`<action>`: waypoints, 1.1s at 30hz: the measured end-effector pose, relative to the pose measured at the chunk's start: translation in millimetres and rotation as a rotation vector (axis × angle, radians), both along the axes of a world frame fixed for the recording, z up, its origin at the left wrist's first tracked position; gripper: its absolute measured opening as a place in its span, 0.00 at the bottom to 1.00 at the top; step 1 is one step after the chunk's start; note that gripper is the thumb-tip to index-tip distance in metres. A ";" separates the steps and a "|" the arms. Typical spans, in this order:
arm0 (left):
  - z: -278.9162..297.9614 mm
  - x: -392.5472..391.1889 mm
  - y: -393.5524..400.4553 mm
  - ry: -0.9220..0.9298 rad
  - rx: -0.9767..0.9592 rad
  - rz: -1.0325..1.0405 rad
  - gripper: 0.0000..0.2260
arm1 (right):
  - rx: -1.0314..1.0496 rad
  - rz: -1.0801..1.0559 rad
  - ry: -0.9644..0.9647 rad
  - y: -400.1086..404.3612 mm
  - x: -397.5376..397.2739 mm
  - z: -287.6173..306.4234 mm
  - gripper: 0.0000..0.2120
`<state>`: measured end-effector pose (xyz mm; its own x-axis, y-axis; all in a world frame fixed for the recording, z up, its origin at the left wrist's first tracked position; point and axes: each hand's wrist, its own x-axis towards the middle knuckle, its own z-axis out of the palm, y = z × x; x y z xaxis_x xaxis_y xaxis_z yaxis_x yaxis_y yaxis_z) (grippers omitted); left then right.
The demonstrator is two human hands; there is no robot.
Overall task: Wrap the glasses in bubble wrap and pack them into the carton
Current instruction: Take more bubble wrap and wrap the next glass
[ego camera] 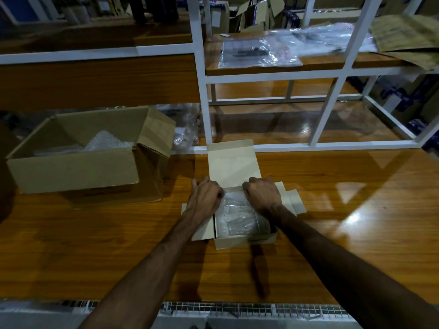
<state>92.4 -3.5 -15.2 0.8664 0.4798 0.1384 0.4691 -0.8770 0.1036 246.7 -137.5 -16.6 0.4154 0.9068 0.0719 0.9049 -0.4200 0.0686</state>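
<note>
A big brown box (78,153) holding spare bubble wrap (107,141) sits handy on the desk (356,198). Left hand (205,194) and right hand (262,193), fingers curled, tuck the wrapped glasses (237,214) down into the small carton (234,160), lid open behind.

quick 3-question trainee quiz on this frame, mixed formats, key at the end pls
1. True or false: the bubble-wrapped bundle already lies inside the small carton.
2. Multiple choice: where is the large brown box? A) on the upper shelf B) on the table, to the left of the small carton C) under the table.
3. Short answer: where are the left hand and right hand?

Key:
1. True.
2. B.
3. Both are at the far end of the small carton, fingers curled down at the wrap; whether they grip it cannot be told.
</note>
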 end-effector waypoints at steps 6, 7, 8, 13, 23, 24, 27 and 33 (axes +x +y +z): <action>6.5 2.1 -4.5 0.106 0.029 -0.013 0.07 | -0.043 0.043 0.113 -7.5 -0.9 5.4 0.10; 6.1 0.7 -3.9 0.101 0.019 -0.003 0.08 | -0.076 0.060 0.109 -9.9 0.2 8.7 0.11; 4.9 -0.7 -3.2 0.091 0.009 0.009 0.09 | -0.116 0.073 0.102 -12.6 1.5 12.8 0.14; -1.3 -8.7 -5.8 0.090 0.086 -0.010 0.13 | -0.297 0.074 0.019 -24.0 4.0 19.8 0.21; 7.7 -6.8 -15.3 0.111 0.106 0.025 0.04 | -0.293 0.021 0.092 -29.1 -2.2 24.3 0.17; 8.6 -7.3 -15.5 0.097 0.105 0.030 0.05 | -0.265 0.010 0.111 -30.2 -2.3 26.5 0.17; 11.2 -10.0 -14.9 0.017 0.082 0.045 0.07 | -0.170 -0.030 0.180 -35.3 -2.2 34.1 0.17; 16.4 -26.4 -24.6 -0.154 0.006 0.094 0.09 | 0.106 -0.159 0.427 -46.2 -2.7 37.6 0.15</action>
<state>66.0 -28.1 1.2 0.7860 0.5564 0.2696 0.5281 -0.8309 0.1753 244.1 -183.6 21.0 0.5609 0.8266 -0.0465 0.7670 -0.5400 -0.3466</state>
